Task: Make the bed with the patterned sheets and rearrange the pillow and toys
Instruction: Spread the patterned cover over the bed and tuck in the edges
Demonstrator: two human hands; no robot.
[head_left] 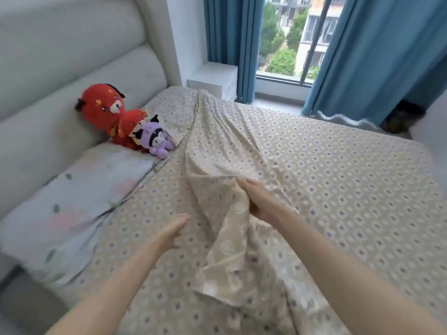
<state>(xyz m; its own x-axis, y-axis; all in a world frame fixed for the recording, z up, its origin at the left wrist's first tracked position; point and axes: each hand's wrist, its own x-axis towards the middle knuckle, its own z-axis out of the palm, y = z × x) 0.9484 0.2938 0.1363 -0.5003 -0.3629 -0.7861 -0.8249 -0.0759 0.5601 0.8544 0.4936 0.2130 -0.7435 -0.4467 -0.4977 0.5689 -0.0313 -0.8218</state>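
A beige patterned top sheet [326, 189] covers the right of the bed, over a matching fitted sheet [150, 213]. My right hand [256, 199] grips the top sheet's bunched left edge and holds it raised above the mattress. My left hand [169, 232] hovers over the fitted sheet with straight fingers and holds nothing. A pale floral pillow [72, 209] lies at the left against the headboard. Behind it sit a large red plush [102, 106], a smaller red plush [129, 128] and a purple plush [157, 140].
A padded white headboard [60, 68] runs along the left. A white nightstand [215, 78] stands beyond the bed's far corner. Blue curtains [375, 56] frame a window [287, 37] at the back. A dark object [401, 119] sits on the floor at the far right.
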